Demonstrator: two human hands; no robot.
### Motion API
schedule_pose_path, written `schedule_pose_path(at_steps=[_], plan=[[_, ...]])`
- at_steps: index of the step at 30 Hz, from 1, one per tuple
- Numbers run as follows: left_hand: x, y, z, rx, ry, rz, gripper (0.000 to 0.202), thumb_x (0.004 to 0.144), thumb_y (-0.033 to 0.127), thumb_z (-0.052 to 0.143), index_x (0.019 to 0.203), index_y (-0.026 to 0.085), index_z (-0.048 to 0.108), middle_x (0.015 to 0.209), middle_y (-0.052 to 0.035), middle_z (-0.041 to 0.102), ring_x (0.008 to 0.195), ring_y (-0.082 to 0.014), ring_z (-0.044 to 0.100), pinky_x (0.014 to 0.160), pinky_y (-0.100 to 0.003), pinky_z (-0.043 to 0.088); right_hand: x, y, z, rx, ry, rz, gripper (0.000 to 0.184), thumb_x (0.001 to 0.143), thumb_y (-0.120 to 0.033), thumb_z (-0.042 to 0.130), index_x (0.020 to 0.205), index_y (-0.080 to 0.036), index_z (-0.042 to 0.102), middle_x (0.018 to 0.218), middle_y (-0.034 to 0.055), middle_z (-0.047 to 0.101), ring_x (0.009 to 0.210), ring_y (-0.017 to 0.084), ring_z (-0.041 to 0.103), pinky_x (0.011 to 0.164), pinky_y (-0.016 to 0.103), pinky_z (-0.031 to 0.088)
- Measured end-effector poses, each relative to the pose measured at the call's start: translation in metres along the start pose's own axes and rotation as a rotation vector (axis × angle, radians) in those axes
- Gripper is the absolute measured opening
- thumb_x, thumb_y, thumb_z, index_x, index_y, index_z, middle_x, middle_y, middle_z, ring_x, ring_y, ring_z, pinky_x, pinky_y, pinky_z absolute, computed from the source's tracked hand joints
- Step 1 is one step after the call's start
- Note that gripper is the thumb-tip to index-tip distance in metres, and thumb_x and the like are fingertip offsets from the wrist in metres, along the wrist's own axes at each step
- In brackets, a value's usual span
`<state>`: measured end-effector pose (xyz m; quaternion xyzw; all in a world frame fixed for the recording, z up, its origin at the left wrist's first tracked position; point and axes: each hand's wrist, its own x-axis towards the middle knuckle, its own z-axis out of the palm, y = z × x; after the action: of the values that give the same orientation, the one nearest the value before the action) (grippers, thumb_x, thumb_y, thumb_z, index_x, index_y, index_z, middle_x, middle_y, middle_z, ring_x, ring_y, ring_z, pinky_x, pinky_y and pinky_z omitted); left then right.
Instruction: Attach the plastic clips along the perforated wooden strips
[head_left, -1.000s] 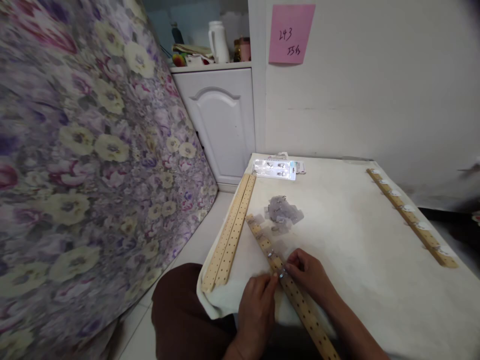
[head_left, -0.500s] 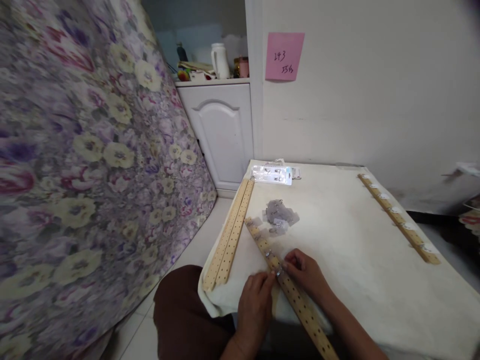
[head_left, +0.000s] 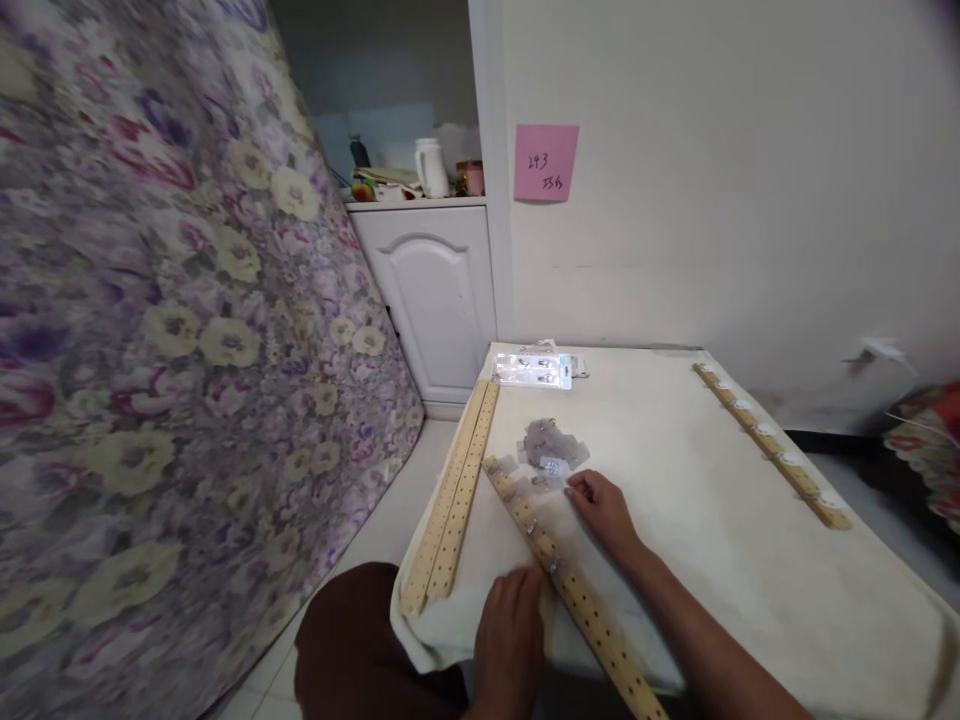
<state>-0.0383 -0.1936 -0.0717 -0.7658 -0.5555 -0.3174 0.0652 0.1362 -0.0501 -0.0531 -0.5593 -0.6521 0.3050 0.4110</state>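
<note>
A perforated wooden strip (head_left: 600, 625) lies slantwise over the near edge of the cloth-covered table. Small metal clips (head_left: 553, 565) with clear tabs sit along its far half. My left hand (head_left: 510, 625) is closed at the strip's left edge, its fingertips against the wood; the thumb is partly hidden. To the right of the strip, my right hand (head_left: 602, 505) has thumb and forefinger pinched together beside a pile of clear-tabbed clips (head_left: 553, 445). Whatever may be between those fingertips is too small to make out.
Two perforated strips (head_left: 452, 490) lie side by side along the table's left edge. Another strip with clips (head_left: 769, 440) lies on the right. A clear blister pack (head_left: 532, 370) is at the back. A flowered curtain (head_left: 187, 350) hangs at left.
My right hand has moved off the strip's clips, away from me toward the pile. My left hand stays at the strip. The view has tilted up slightly.
</note>
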Motion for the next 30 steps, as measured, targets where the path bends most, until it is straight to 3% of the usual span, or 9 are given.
schedule_pose_path(at_steps=[8, 14, 20, 24, 30], plan=[[-0.003, -0.006, 0.005, 0.055, 0.025, 0.037, 0.046, 0.074, -0.001, 0.036, 0.113, 0.015, 0.056, 0.099, -0.0092, 0.064, 0.089, -0.0189, 0.06, 0.076, -0.032, 0.055, 0.026, 0.004, 0.019, -0.044, 0.115, 0.0, 0.027, 0.075, -0.03, 0.051, 0.098, -0.018, 0.06, 0.071, 0.0008, 0.057, 0.065, 0.018, 0.055, 0.066, 0.03, 0.043], [-0.002, -0.007, 0.006, 0.055, 0.063, 0.062, 0.046, 0.074, -0.001, 0.036, 0.112, 0.015, 0.056, 0.098, -0.0088, 0.064, 0.09, -0.0186, 0.06, 0.077, -0.031, 0.054, 0.028, 0.003, 0.02, -0.004, 0.149, 0.027, 0.018, 0.07, -0.03, 0.056, 0.084, -0.02, 0.061, 0.075, 0.0015, 0.059, 0.069, 0.019, 0.054, 0.066, 0.03, 0.04], [0.0, -0.006, 0.004, 0.033, 0.012, 0.04, 0.046, 0.074, 0.0, 0.037, 0.112, 0.016, 0.057, 0.099, -0.009, 0.064, 0.089, -0.0193, 0.06, 0.076, -0.033, 0.055, 0.02, -0.001, 0.011, 0.185, 0.122, 0.083, 0.013, 0.07, -0.033, 0.058, 0.072, -0.02, 0.056, 0.064, -0.0015, 0.058, 0.061, 0.016, 0.053, 0.059, 0.026, 0.04], [0.0, -0.007, 0.003, -0.001, -0.005, 0.022, 0.047, 0.073, -0.001, 0.037, 0.112, 0.015, 0.057, 0.101, -0.0095, 0.064, 0.09, -0.0201, 0.06, 0.078, -0.035, 0.054, 0.008, -0.001, 0.001, 0.365, 0.089, 0.18, 0.018, 0.071, -0.038, 0.057, 0.071, -0.02, 0.053, 0.051, -0.0046, 0.053, 0.045, 0.013, 0.048, 0.046, 0.024, 0.038], [0.006, -0.005, -0.008, -0.251, -0.063, -0.066, 0.038, 0.08, 0.007, 0.041, 0.113, 0.017, 0.056, 0.103, -0.0095, 0.063, 0.096, -0.0205, 0.059, 0.084, -0.038, 0.052, -0.02, -0.002, -0.019, 0.602, 0.027, 0.295, 0.026, 0.069, -0.043, 0.063, 0.071, -0.018, 0.055, 0.049, -0.0042, 0.055, 0.042, 0.01, 0.047, 0.045, 0.022, 0.039]])
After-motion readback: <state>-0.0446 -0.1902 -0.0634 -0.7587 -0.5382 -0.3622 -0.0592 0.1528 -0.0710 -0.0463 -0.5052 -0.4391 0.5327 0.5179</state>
